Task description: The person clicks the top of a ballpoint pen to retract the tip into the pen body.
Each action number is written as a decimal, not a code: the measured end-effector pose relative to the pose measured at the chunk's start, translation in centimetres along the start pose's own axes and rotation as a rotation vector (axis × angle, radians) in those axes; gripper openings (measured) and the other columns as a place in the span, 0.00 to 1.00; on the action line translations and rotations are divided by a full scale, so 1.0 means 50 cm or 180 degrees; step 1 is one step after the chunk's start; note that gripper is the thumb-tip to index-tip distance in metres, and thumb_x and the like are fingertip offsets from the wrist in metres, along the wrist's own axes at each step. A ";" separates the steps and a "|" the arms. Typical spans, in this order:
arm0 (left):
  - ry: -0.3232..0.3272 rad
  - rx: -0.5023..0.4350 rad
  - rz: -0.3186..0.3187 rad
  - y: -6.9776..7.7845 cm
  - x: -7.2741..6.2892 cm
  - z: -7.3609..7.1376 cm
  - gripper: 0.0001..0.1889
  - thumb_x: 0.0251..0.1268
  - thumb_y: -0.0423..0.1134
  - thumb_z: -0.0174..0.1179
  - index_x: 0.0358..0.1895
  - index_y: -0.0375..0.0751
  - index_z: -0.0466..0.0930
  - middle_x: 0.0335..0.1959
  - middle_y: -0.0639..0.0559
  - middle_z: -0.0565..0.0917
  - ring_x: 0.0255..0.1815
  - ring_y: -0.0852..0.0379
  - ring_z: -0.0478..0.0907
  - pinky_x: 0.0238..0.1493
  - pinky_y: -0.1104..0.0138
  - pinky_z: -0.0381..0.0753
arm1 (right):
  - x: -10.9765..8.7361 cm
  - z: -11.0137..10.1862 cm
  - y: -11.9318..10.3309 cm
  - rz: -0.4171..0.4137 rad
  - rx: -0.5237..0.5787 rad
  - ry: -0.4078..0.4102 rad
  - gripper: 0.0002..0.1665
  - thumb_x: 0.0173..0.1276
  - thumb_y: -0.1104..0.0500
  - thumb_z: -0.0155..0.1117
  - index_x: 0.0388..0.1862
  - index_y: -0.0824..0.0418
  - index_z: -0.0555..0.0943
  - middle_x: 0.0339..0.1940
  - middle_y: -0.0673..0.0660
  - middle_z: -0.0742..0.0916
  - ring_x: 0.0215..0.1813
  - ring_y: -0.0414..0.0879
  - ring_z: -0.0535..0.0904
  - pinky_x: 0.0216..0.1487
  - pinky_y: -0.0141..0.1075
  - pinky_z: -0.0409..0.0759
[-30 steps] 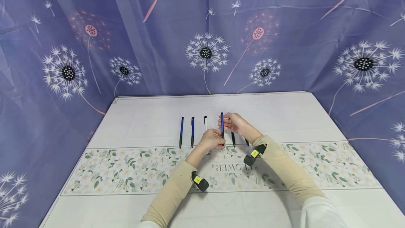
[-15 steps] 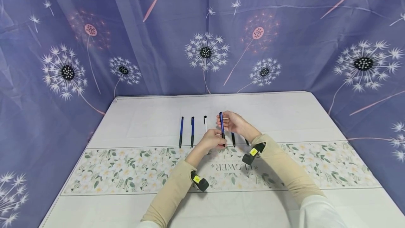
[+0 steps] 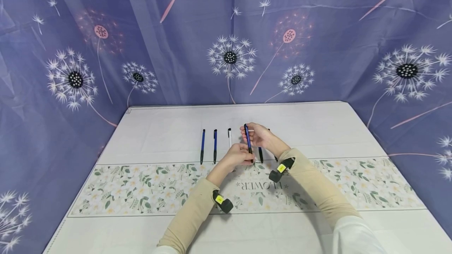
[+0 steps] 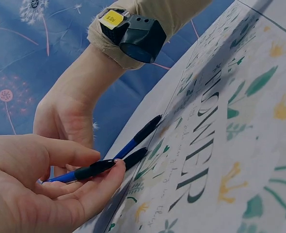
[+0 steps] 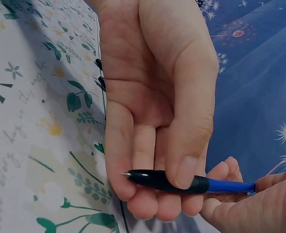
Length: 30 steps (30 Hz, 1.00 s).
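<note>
Both hands hold one blue pen (image 3: 248, 138) with a black grip, raised over the table. My left hand (image 3: 236, 156) pinches the black grip between thumb and fingers near the writing end. Its thumb lies across the grip in the right wrist view, where a metal tip (image 5: 125, 174) sticks out of the pen. My right hand (image 3: 260, 135) holds the far blue end, fingers curled behind the barrel. In the left wrist view the left fingertips close round the black grip (image 4: 95, 169), and the right hand (image 4: 65, 116) shows behind.
Two blue pens (image 3: 203, 146) (image 3: 215, 146) and a white pen (image 3: 230, 135) lie to the left. Two more pens (image 3: 260, 155) (image 3: 276, 158) are partly hidden by the right hand. A floral band (image 3: 141, 191) crosses the white tablecloth (image 3: 169, 118); a purple curtain (image 3: 183, 69) hangs behind.
The upper end of the held pen has tilted slightly left, together with my right hand. The lower end and my left fingers have shifted a little right. The pens on the table stay put.
</note>
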<state>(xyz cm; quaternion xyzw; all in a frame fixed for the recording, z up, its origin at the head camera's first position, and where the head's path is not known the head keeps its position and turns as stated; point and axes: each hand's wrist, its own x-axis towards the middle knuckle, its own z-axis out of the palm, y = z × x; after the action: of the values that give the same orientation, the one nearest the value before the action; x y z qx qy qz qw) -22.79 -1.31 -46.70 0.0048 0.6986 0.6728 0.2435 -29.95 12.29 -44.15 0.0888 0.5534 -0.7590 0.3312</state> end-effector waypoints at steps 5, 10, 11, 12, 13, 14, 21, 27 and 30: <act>0.0015 -0.0023 -0.0030 -0.001 0.003 0.002 0.15 0.64 0.27 0.58 0.52 0.24 0.74 0.45 0.32 0.84 0.38 0.53 0.85 0.46 0.62 0.87 | -0.001 0.001 -0.002 -0.0007 0.0030 0.0012 0.19 0.80 0.53 0.37 0.50 0.64 0.73 0.30 0.50 0.81 0.33 0.40 0.75 0.39 0.27 0.78; 0.0016 -0.0061 -0.0032 -0.002 0.006 0.003 0.16 0.65 0.28 0.57 0.54 0.24 0.73 0.46 0.31 0.83 0.37 0.54 0.85 0.46 0.63 0.87 | -0.001 0.003 -0.005 -0.0040 0.0064 -0.0016 0.20 0.80 0.53 0.34 0.47 0.64 0.71 0.29 0.50 0.81 0.32 0.39 0.74 0.35 0.26 0.76; 0.0008 -0.0064 -0.0036 -0.002 0.006 0.003 0.16 0.65 0.28 0.57 0.54 0.24 0.73 0.46 0.31 0.83 0.37 0.54 0.85 0.46 0.63 0.87 | -0.002 0.004 -0.005 -0.0041 0.0068 -0.0017 0.20 0.80 0.52 0.33 0.48 0.64 0.71 0.29 0.50 0.80 0.32 0.39 0.74 0.35 0.26 0.76; 0.0002 -0.0068 -0.0035 -0.001 0.006 0.004 0.16 0.65 0.28 0.57 0.54 0.24 0.73 0.46 0.31 0.83 0.37 0.54 0.85 0.46 0.63 0.87 | -0.002 0.004 -0.006 -0.0040 0.0070 -0.0027 0.20 0.80 0.52 0.33 0.48 0.64 0.71 0.29 0.50 0.80 0.31 0.39 0.74 0.35 0.26 0.76; -0.0007 -0.0062 -0.0034 -0.001 0.006 0.004 0.16 0.65 0.28 0.57 0.54 0.24 0.73 0.46 0.31 0.83 0.37 0.54 0.85 0.46 0.63 0.87 | -0.003 0.004 -0.006 -0.0040 0.0074 -0.0032 0.21 0.81 0.52 0.32 0.48 0.64 0.71 0.29 0.50 0.80 0.31 0.39 0.74 0.34 0.26 0.76; -0.0012 -0.0049 -0.0024 -0.001 0.006 0.004 0.16 0.65 0.28 0.57 0.54 0.23 0.74 0.46 0.31 0.83 0.37 0.54 0.85 0.46 0.63 0.87 | -0.004 0.005 -0.006 -0.0023 0.0089 -0.0044 0.22 0.81 0.51 0.32 0.47 0.63 0.71 0.28 0.50 0.80 0.30 0.39 0.74 0.34 0.26 0.76; -0.0008 -0.0026 -0.0010 0.002 0.003 0.005 0.14 0.65 0.28 0.57 0.52 0.24 0.77 0.42 0.35 0.85 0.34 0.57 0.84 0.43 0.65 0.87 | -0.009 0.006 -0.007 0.0133 0.0223 -0.0168 0.29 0.81 0.45 0.29 0.32 0.58 0.74 0.21 0.47 0.78 0.23 0.36 0.71 0.28 0.25 0.72; 0.0017 -0.0065 -0.0015 0.002 0.003 0.007 0.15 0.64 0.28 0.58 0.52 0.25 0.77 0.43 0.33 0.85 0.36 0.54 0.85 0.44 0.64 0.87 | -0.004 0.005 -0.007 0.0284 0.0234 -0.0214 0.30 0.80 0.41 0.29 0.27 0.57 0.70 0.17 0.45 0.73 0.20 0.35 0.66 0.24 0.24 0.67; 0.0019 -0.0088 0.0010 0.002 0.004 0.008 0.14 0.65 0.28 0.56 0.52 0.25 0.77 0.44 0.32 0.85 0.39 0.50 0.86 0.46 0.63 0.87 | -0.001 0.005 -0.007 0.0310 0.0229 -0.0245 0.30 0.79 0.40 0.28 0.26 0.56 0.69 0.16 0.45 0.71 0.19 0.35 0.64 0.22 0.24 0.64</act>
<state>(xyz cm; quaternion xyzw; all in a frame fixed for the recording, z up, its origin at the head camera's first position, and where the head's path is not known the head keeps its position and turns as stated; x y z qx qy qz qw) -22.87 -0.86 -46.67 0.0005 0.6900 0.6827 0.2404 -30.06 12.13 -43.77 0.0983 0.5077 -0.7643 0.3853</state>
